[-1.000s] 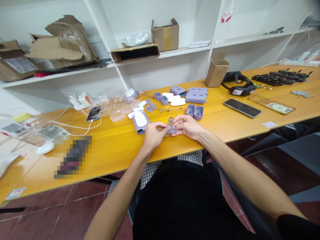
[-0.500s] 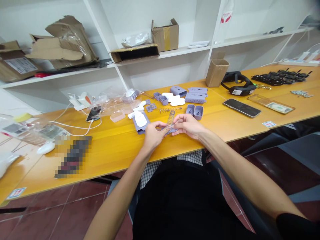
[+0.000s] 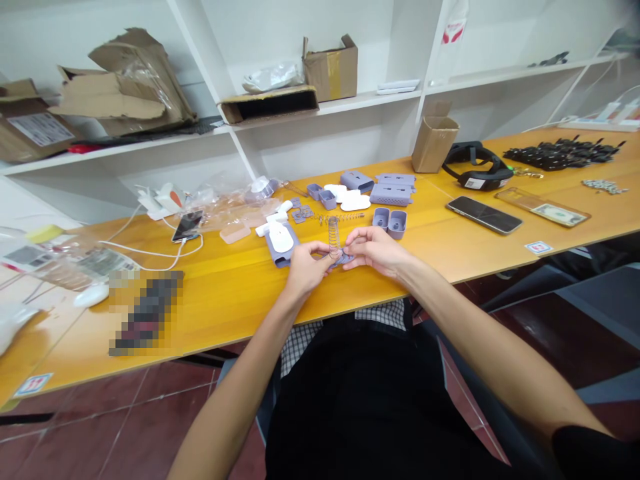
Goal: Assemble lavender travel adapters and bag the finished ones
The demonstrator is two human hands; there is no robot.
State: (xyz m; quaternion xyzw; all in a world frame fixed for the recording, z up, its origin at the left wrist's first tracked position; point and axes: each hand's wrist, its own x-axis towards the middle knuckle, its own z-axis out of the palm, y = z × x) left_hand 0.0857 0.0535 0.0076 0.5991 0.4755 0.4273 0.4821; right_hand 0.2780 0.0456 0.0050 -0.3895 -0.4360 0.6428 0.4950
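Note:
A metal coil spring [image 3: 334, 239] stands upright, its lower end on a small lavender plastic part [image 3: 345, 258] low between my hands. My left hand [image 3: 306, 267] grips that part from the left, with its fingers at the spring's base. From the right, my right hand [image 3: 375, 251] pinches the same part, and the fingers partly hide it. Just left of my left hand, a white oval piece [image 3: 281, 237] lies on a lavender mat-like piece [image 3: 276, 252]. Further loose springs [image 3: 343, 217] lie on the table beyond my hands.
Lavender plastic housings [image 3: 390, 195] and cups [image 3: 389, 223] lie beyond my hands on the yellow wooden table [image 3: 225, 300]. A smartphone [image 3: 483, 215], a headset [image 3: 475, 175] and black parts lie to the right. Cardboard boxes fill the white shelves behind.
The spring has gone from leaning to standing nearly straight up on the lavender part. Both hands have shifted slightly with it.

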